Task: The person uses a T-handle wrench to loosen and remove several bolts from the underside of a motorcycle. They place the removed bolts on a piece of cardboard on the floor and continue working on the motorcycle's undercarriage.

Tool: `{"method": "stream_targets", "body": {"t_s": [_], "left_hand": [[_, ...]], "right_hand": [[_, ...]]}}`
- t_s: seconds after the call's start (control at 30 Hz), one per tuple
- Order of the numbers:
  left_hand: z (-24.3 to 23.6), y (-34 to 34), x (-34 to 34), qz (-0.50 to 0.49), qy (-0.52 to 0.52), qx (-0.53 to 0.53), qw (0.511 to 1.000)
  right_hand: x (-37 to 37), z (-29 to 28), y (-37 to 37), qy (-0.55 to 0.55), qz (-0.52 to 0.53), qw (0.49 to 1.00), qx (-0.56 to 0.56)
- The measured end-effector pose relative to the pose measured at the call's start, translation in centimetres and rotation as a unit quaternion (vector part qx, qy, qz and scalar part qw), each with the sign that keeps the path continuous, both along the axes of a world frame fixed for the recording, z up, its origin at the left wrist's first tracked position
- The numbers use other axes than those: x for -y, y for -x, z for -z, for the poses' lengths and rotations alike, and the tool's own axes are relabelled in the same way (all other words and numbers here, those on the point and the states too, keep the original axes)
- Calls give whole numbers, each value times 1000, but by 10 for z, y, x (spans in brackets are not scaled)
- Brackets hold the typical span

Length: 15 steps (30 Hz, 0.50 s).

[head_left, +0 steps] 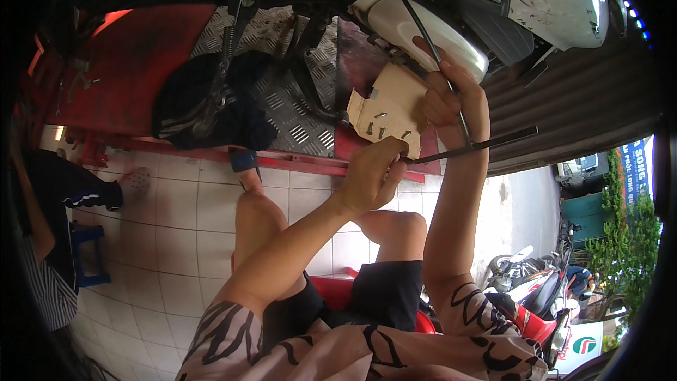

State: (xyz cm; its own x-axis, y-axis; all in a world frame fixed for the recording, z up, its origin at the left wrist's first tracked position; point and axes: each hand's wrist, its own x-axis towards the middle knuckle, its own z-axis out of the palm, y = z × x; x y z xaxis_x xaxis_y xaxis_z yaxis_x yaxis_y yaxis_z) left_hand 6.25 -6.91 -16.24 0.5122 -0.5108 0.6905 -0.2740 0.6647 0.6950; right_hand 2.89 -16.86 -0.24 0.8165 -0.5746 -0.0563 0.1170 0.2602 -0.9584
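Note:
My left hand point(377, 173) is closed on the lower-left end of the crossbar of a dark T-handle wrench point(498, 140). My right hand point(455, 95) has its fingers curled around the wrench's long shaft, which reaches up to the underside of a motorbike, beside a silver cover point(423, 39). Where the tip meets the bike is too small to tell. Below the cover, a cardboard piece point(391, 90) with several bolts point(381, 115) lies on the red lift platform point(123, 63).
A dark cloth point(185, 106) rests on the tread plate point(303, 130). Loose tools point(84, 85) lie at the left. Another person point(49, 254) is by a blue stool point(92, 254) at the left. Parked motorbikes point(529, 282) stand outside at the right. A red seat point(331, 289) is under me.

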Motion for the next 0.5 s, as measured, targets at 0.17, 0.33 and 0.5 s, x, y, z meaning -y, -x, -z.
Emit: {"method": "stream_targets", "body": {"t_s": [0.17, 0.33, 0.5], "left_hand": [[2, 3, 0, 8, -2, 58, 998], [7, 6, -9, -64, 36, 12, 997], [4, -4, -11, -118, 35, -148, 981]], "right_hand": [[-13, 5, -13, -151, -47, 977, 145], [-39, 12, -36, -44, 36, 994, 94], [-45, 17, -46, -125, 3, 976, 177]]}}
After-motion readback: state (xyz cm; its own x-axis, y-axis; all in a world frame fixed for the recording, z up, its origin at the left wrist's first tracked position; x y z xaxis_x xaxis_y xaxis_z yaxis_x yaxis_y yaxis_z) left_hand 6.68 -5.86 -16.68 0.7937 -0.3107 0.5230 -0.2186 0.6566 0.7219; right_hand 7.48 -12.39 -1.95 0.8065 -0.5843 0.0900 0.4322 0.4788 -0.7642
